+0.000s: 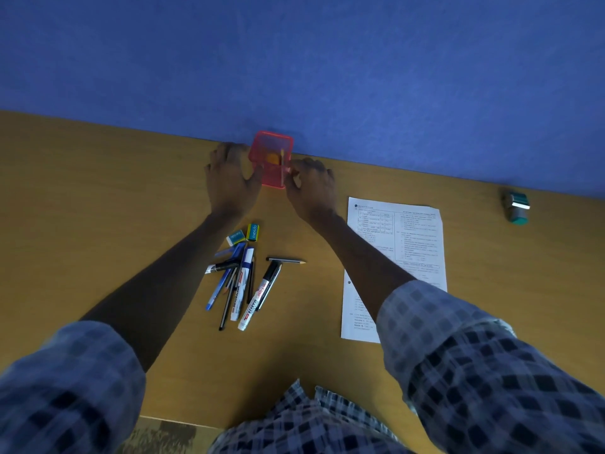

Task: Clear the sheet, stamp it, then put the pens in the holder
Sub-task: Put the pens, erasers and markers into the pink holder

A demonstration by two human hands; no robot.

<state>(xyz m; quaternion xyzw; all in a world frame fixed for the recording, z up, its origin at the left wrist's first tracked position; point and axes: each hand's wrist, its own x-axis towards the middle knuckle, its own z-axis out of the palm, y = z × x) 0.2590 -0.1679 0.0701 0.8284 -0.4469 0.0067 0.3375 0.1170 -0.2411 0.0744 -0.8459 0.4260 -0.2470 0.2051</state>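
A red mesh pen holder [273, 158] stands at the back of the table against the blue wall. A thin pale pencil [282, 167] stands along its right side. My left hand [229, 178] lies at the holder's left wall, fingers apart and thumb touching it. My right hand [311, 185] is at the holder's right wall, fingertips pinched close to the pencil; whether they grip it is unclear. A pile of pens and markers [242, 283] lies on the table between my forearms. The printed sheet [415, 244] lies to the right, partly under my right forearm. The stamp [517, 206] sits far right.
Two erasers [245, 234] lie just behind the pen pile, and a dark pencil [286, 260] lies to its right. The wooden table [98, 198] ends at the blue wall [294, 60]. My checked sleeves fill the lower corners.
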